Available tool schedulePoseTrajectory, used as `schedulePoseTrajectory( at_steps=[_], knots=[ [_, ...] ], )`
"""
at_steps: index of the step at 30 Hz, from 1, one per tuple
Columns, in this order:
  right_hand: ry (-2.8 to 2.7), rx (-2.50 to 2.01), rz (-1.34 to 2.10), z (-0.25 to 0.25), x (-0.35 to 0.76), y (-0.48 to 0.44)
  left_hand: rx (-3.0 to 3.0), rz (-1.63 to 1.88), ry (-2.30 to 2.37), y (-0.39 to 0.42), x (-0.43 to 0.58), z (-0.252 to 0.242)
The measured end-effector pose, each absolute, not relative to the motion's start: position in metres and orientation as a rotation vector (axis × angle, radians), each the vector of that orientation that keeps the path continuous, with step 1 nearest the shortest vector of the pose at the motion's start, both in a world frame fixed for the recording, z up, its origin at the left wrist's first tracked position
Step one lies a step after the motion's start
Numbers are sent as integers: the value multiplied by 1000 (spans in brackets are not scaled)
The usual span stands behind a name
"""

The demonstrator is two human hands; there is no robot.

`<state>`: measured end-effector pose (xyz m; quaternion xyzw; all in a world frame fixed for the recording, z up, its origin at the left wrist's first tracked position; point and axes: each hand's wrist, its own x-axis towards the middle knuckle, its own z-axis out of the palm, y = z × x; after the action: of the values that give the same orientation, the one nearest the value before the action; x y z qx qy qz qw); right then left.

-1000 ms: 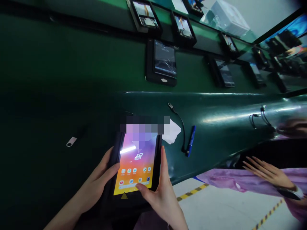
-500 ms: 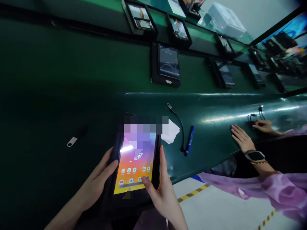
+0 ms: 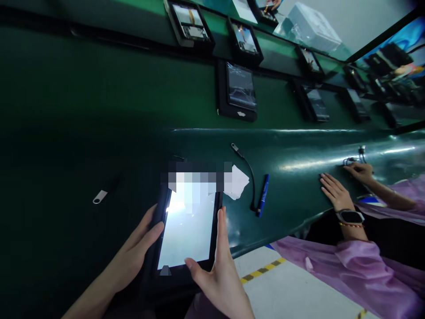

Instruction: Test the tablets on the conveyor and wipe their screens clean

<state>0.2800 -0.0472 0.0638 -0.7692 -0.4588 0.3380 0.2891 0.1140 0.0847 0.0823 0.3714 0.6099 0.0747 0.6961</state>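
I hold a black tablet (image 3: 187, 230) over the near edge of a dark green bench (image 3: 83, 133). Its screen now glows plain white. My left hand (image 3: 139, 250) grips the tablet's left edge, thumb resting on the bezel. My right hand (image 3: 219, 266) supports the right edge, fingers running up the side and thumb lying on the bottom of the screen. A white slip of paper (image 3: 237, 181) lies just beyond the tablet's top right corner.
A black cable (image 3: 247, 173) and a blue pen (image 3: 263, 195) lie right of the paper. A silver USB stick (image 3: 99, 196) lies at left. Several black-framed tablets (image 3: 237, 91) sit further back. A person in purple sleeves rests a hand (image 3: 334, 191) on the bench at right.
The tablet screen went from a colourful home page with icons to plain white. My right thumb slid to the screen's bottom edge. The other person's hands came onto the bench.
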Motion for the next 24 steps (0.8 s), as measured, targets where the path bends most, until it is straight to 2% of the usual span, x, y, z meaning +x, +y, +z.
schedulePoseTrajectory(
  at_steps=[13, 24],
  knots=[
    [-1243, -2072, 897, 63, 275, -46, 797, 204, 1347, 84, 114, 85],
    [-1259, -2016, 1000, 73, 284, -42, 772, 267, 1145, 82, 94, 65]
  ],
)
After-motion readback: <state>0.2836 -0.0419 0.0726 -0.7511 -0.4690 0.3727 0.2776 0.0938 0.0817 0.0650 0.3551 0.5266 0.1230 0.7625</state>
